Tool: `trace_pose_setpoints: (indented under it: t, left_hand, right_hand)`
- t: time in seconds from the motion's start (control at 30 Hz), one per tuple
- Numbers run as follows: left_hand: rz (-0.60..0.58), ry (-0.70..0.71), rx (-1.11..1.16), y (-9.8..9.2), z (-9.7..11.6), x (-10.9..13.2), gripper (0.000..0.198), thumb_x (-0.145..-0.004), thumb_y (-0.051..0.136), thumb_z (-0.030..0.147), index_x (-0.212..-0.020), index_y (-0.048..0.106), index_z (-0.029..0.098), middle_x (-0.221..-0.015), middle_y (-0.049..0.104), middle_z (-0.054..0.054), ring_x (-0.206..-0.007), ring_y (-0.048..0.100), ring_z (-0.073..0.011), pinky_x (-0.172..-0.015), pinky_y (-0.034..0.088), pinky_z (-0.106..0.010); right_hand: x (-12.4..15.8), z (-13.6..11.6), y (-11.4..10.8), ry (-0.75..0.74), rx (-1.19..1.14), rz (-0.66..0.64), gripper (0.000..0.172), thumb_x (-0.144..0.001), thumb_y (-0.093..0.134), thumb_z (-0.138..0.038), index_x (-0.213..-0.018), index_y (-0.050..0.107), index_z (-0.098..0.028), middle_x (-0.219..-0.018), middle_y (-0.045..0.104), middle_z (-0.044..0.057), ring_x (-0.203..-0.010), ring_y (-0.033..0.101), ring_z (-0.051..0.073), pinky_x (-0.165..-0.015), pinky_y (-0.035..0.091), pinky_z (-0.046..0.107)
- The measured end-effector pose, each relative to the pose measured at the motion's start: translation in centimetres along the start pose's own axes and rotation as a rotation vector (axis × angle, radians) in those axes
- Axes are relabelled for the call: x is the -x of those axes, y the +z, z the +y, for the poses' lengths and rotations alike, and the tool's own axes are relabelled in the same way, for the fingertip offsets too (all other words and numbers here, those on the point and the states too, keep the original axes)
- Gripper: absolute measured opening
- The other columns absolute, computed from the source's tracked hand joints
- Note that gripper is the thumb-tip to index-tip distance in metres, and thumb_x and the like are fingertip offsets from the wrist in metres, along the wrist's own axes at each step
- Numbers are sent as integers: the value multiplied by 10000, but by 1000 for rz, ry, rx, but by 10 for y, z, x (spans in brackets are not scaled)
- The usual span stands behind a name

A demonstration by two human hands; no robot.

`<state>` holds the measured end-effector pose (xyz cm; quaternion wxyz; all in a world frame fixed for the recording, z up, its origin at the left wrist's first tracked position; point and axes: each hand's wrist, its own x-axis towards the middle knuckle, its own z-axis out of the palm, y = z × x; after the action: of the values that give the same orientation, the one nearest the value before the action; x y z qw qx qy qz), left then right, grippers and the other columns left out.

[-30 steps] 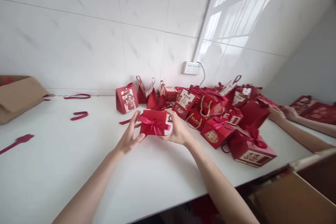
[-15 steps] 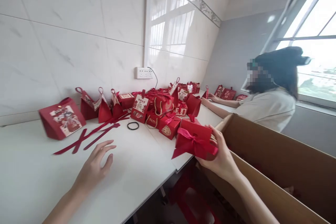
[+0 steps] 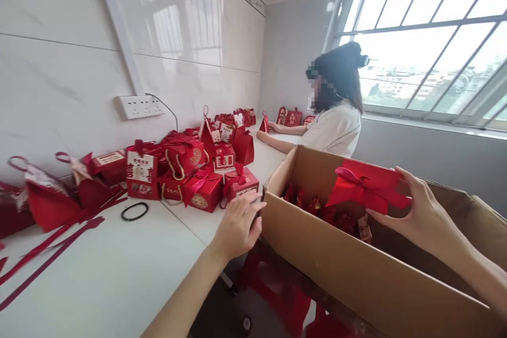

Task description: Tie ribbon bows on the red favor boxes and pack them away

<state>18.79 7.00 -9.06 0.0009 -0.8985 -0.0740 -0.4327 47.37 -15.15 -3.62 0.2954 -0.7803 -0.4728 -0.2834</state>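
My right hand [image 3: 420, 211] grips a red gift box [image 3: 376, 182] with a pink-red ribbon bow, thumb below and fingers at its right edge. The gift box is held over the open top of a large cardboard carton [image 3: 340, 253]. Several small red packages [image 3: 336, 219] lie inside the carton. My left hand [image 3: 240, 222] is open and holds nothing, fingers stretched towards the carton's left corner. Just behind its fingertips stands a small red box with a ribbon [image 3: 241, 184]; whether they touch I cannot tell.
Red gift boxes [image 3: 204, 190] crowd the white table [image 3: 111, 269] along the wall. A black ring [image 3: 134, 211] and dark red ribbon strips [image 3: 59, 253] lie on it. A co-worker [image 3: 336, 111] stands beyond the carton, hands at a red box. Below the table edge is a red stool [image 3: 277, 296].
My right hand has carried the gift box right, from the table edge to over the carton. My left hand has moved right, towards the carton. The view has swung right.
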Motion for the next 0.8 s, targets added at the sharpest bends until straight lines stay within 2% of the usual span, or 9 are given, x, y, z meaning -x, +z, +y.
trace_pose_setpoints:
  t: [0.07,0.17,0.3,0.37,0.5,0.6,0.7,0.8]
  left_hand:
    - [-7,-17,53,23,12,-22,295,-851,429,161,-1134,515,163,-1197,570,-109,-1176,490,-234,-960,402,-401]
    - [-16,-48,134,51,24,-38,273,-859,420,201,-1104,536,170,-1197,580,-97,-1200,467,-242,-1005,314,-424]
    - [-56,-83,203,77,29,-38,202,-857,418,224,-982,574,194,-989,658,-49,-1044,552,-212,-994,261,-402]
    - [-29,-100,205,86,29,-34,170,-845,419,212,-921,571,193,-874,656,-37,-926,571,-199,-967,268,-399]
    - [119,-102,188,104,28,-29,156,-810,401,211,-862,547,195,-796,622,-47,-841,548,-212,-922,276,-423]
    - [219,-59,152,116,26,-27,177,-786,393,233,-878,540,201,-774,602,-51,-831,539,-222,-907,269,-433]
    - [268,-29,124,122,23,-26,189,-777,387,242,-882,540,208,-757,591,-46,-820,534,-222,-906,265,-435]
    - [256,-16,113,123,21,-23,197,-774,384,241,-890,542,212,-754,595,-47,-823,537,-224,-910,262,-437]
  right_hand:
    - [-2,16,-2,39,24,-84,829,-705,611,-531,-1382,282,-184,-1254,494,163,-1103,547,303,-890,486,382]
    - [-6,35,-4,102,67,-235,777,-752,618,-447,-1391,248,-206,-1322,447,166,-1129,534,287,-892,474,337]
    - [-18,57,0,154,110,-467,818,-715,669,-418,-1385,242,-225,-1325,450,159,-1038,593,289,-836,499,355]
    - [-24,67,7,159,121,-563,825,-705,670,-424,-1380,247,-208,-1299,477,163,-1044,594,295,-856,493,376]
    - [-25,85,27,178,98,-641,813,-701,647,-451,-1362,261,-178,-1279,499,159,-1104,567,302,-870,495,392]
    - [-12,100,39,202,137,-681,863,-654,661,-495,-1357,265,-188,-1310,475,146,-1004,619,299,-785,529,391]
    - [2,110,43,192,174,-708,851,-646,658,-505,-1354,296,-203,-1304,491,126,-955,639,291,-748,537,371]
    - [7,112,44,188,159,-742,841,-637,664,-500,-1347,322,-203,-1263,536,116,-975,633,298,-746,538,361]
